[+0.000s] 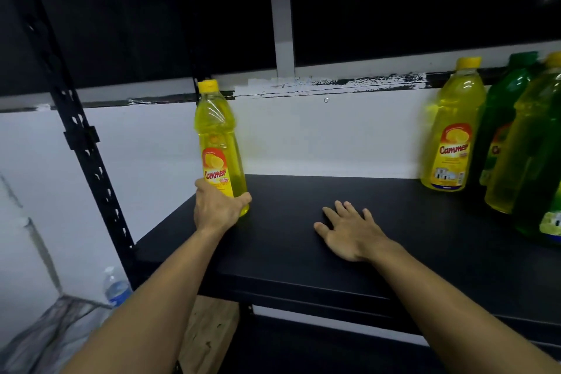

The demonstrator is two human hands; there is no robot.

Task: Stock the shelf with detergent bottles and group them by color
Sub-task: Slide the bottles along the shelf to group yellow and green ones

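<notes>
A yellow detergent bottle (219,143) with a yellow cap stands upright at the far left of the black shelf (303,252). My left hand (217,206) is wrapped around its base. My right hand (349,231) lies flat on the shelf board with fingers spread and nothing in it. At the right end stand another yellow bottle (453,127), a green bottle (501,112) behind it, a nearer yellow bottle (528,136), and a green one (546,222) cut off by the frame edge.
A black perforated upright (79,130) of the rack runs down the left side. A white wall lies behind the shelf. A clear water bottle (115,285) and a wire basket (60,319) sit low at the left. A wooden board (209,334) shows under the shelf.
</notes>
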